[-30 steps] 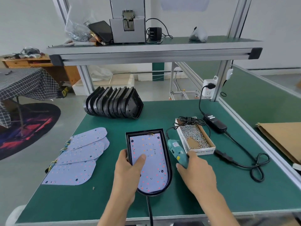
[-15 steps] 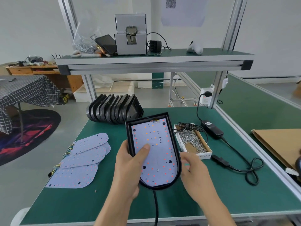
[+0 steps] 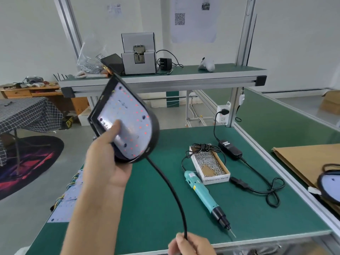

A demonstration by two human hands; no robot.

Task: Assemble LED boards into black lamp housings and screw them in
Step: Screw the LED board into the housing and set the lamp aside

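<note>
On the green worktop (image 3: 147,199) lie spare LED boards (image 3: 64,205) at the left edge, so more units seem left to build. The left hand (image 3: 106,162) grips one black lamp housing (image 3: 128,122) lifted off it, thumb pressing the LED board (image 3: 128,124) seated inside (whether screwed in, I cannot tell). The right hand (image 3: 191,244) pinches its trailing cable (image 3: 173,190); the teal screwdriver (image 3: 206,197) and screw box (image 3: 209,164) lie untouched.

matt black housing (image 3: 154,126), green felt-like mat (image 3: 239,208)

Left hand (image 3: 108,162) raised, thumb pressing; right hand (image 3: 191,244) low, fingers pinching.
</note>
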